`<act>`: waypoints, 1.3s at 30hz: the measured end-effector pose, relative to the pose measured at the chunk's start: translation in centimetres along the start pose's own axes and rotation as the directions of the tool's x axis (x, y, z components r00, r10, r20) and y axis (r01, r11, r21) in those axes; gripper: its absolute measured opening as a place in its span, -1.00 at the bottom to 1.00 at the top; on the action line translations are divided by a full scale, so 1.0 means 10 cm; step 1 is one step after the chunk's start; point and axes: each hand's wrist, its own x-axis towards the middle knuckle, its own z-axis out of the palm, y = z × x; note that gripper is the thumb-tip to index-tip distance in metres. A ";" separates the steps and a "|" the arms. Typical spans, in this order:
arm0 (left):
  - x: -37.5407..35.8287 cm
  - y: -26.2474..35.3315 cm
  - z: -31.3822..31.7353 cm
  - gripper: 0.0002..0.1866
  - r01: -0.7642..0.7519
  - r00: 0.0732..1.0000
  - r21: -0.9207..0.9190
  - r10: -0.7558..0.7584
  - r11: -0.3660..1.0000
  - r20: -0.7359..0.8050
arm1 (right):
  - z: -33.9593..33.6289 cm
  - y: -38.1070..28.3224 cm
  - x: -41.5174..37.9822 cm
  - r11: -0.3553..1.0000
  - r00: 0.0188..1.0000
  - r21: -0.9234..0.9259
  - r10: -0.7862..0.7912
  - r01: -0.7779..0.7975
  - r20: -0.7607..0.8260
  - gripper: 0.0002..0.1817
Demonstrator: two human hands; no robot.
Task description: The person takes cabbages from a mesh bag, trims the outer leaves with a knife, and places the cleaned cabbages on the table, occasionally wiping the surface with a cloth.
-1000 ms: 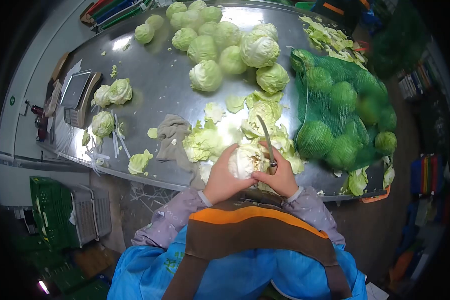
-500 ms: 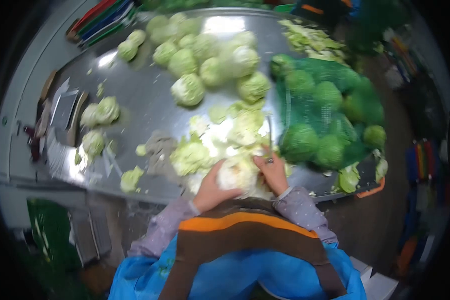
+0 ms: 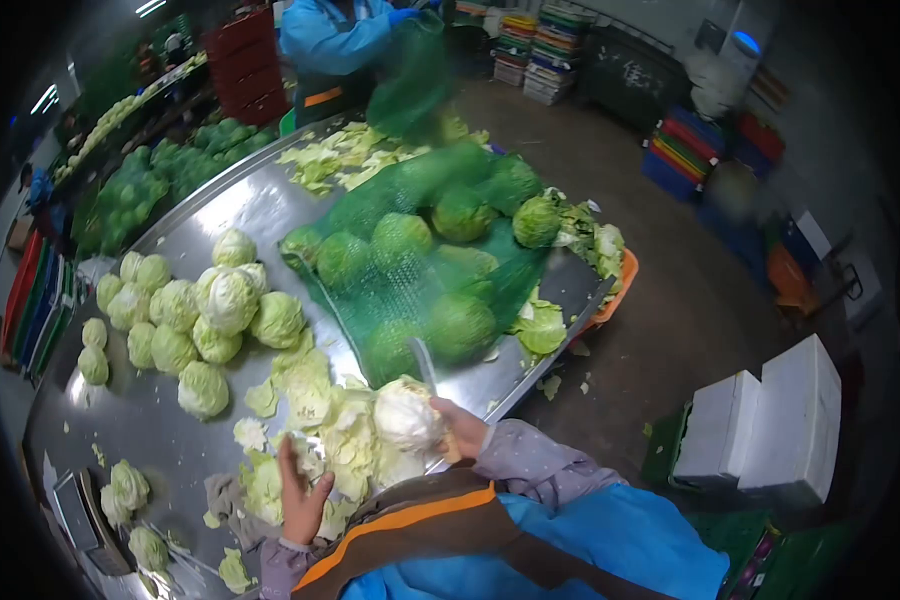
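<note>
My right hand (image 3: 460, 432) is closed at the right side of a pale, trimmed cabbage head (image 3: 408, 414) and holds it up. A narrow knife blade (image 3: 424, 362) points up from behind this head; its handle is hidden in the same hand. To the left, my left hand (image 3: 304, 497) is open with fingers apart and holds nothing. Loose cabbage leaves (image 3: 350, 445) lie between and beyond my hands. A green mesh bag (image 3: 370, 325) with several green cabbages spreads across the table just past the held head.
More pale cabbages (image 3: 203, 390) sit in a group on the metal table (image 3: 235, 205). A grey cloth (image 3: 232, 505) and a scale (image 3: 88, 520) are at the left. Another person (image 3: 335, 50) stands beyond the table with green netting. White boxes (image 3: 782, 425) stand at right.
My view has turned to the right. My left hand has let go of the cabbage and opened. The cabbage is now in my right hand, raised towards the mesh bag.
</note>
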 end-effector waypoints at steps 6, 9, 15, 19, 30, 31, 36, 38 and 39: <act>-0.10 -0.67 -0.09 0.37 0.260 0.952 0.707 -0.297 0.657 -0.074 | 0.17 -0.54 -0.58 0.952 0.870 -0.123 -0.307 0.281 -0.387 -0.48; -0.21 -0.76 0.11 0.43 0.242 0.927 0.822 -0.374 0.516 -0.038 | 0.41 -0.78 -0.62 0.813 0.742 -0.436 -0.554 0.385 -0.377 -0.55; 0.00 -0.64 0.46 0.22 0.013 0.966 0.842 -0.225 0.539 0.129 | 0.58 -0.95 -0.54 0.774 0.702 -0.503 -0.599 0.384 -0.386 -0.33; 0.28 -0.49 0.77 -0.04 -0.240 0.953 0.800 -0.023 0.550 0.302 | 0.63 -1.01 -0.39 0.739 0.639 -0.570 -0.639 0.358 -0.428 -0.29; 0.26 -0.52 0.71 -0.12 -0.218 0.966 0.703 0.049 0.677 0.253 | 0.71 -1.43 0.01 0.380 0.547 -0.818 -0.831 0.432 -0.098 -0.24; 0.25 -0.51 0.70 -0.12 -0.201 0.970 0.703 0.040 0.683 0.239 | 0.70 -1.43 0.04 0.382 0.561 -0.819 -0.823 0.428 -0.091 -0.24; 0.35 -0.43 0.69 -0.21 -0.223 0.973 0.723 0.105 0.654 0.205 | 0.74 -1.32 0.03 0.317 0.634 -0.858 -0.773 0.404 0.013 -0.17; 0.50 0.15 0.54 -0.23 -0.266 0.953 0.477 0.303 0.837 0.000 | 0.87 -1.21 0.01 0.371 0.694 -0.823 -0.719 0.430 0.039 -0.13; 0.56 0.48 0.52 -0.23 -0.231 0.956 0.223 0.263 0.947 -0.128 | 0.98 -1.14 -0.01 0.419 0.732 -0.783 -0.678 0.460 0.066 -0.10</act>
